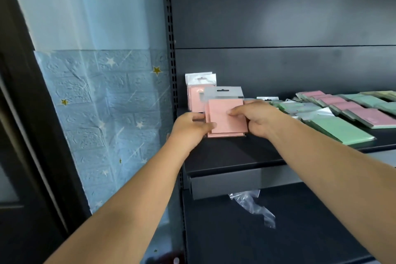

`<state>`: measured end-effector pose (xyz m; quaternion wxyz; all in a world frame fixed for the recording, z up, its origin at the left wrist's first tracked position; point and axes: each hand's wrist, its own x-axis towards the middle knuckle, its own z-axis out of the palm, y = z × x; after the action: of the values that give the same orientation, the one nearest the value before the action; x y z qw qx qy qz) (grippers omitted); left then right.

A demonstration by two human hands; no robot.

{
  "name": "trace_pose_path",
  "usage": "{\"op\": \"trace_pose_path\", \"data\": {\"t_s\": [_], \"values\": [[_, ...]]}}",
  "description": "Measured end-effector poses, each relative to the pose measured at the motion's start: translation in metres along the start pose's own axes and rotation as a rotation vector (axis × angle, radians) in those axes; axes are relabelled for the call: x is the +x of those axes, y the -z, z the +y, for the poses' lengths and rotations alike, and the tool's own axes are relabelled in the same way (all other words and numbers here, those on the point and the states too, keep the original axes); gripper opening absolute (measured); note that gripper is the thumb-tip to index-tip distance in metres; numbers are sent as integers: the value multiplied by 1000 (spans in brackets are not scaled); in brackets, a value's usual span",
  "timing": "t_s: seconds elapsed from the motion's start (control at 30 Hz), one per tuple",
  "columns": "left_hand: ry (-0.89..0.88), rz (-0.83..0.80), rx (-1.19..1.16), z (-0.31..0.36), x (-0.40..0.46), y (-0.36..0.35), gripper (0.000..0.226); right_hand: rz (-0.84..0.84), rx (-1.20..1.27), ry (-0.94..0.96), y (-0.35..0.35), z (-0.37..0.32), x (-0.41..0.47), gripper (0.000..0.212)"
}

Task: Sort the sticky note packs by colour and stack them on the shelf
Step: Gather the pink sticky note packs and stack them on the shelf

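Note:
A small bundle of pink sticky note packs (225,117) with clear hang tabs stands upright at the left end of the dark shelf (231,152). My left hand (189,127) grips its left edge, thumb across the front. My right hand (256,119) holds its right edge, thumb on the front face. Behind the bundle, more pink packs (196,94) lean upright against the shelf's back corner. To the right, green packs (340,129) and pink packs (364,117) lie flat and overlapping in loose rows.
A slotted upright post (171,49) bounds the shelf on the left, with a blue star-patterned wall panel (102,113) beyond it. Below the shelf lip hangs a crumpled clear plastic bag (252,206) over a lower dark shelf (278,231).

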<state>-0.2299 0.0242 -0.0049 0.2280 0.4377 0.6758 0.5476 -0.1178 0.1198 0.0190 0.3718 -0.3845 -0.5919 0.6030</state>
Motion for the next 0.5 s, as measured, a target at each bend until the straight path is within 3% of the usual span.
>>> {"op": "trace_pose_path", "data": {"t_s": [0.1, 0.23, 0.33, 0.4, 0.47, 0.5], "values": [[-39, -23, 61, -3, 2, 2, 53, -61, -21, 159, 4, 2, -6, 26], [-122, -66, 108, -10, 1, 7, 51, -235, 9, 193, 24, 11, -8, 27], [-135, -14, 21, -4, 5, 8, 47, -273, -99, 178, 34, 16, -4, 28], [-153, 28, -49, 6, 9, 9, 34, -259, -204, 195, 36, 15, -1, 27], [-184, 29, -18, 14, 14, 9, 6, -258, -358, 263, 41, 15, 1, 25], [-195, 28, -8, 16, 16, 10, 5, -256, -476, 304, 44, 15, 1, 24]]}}
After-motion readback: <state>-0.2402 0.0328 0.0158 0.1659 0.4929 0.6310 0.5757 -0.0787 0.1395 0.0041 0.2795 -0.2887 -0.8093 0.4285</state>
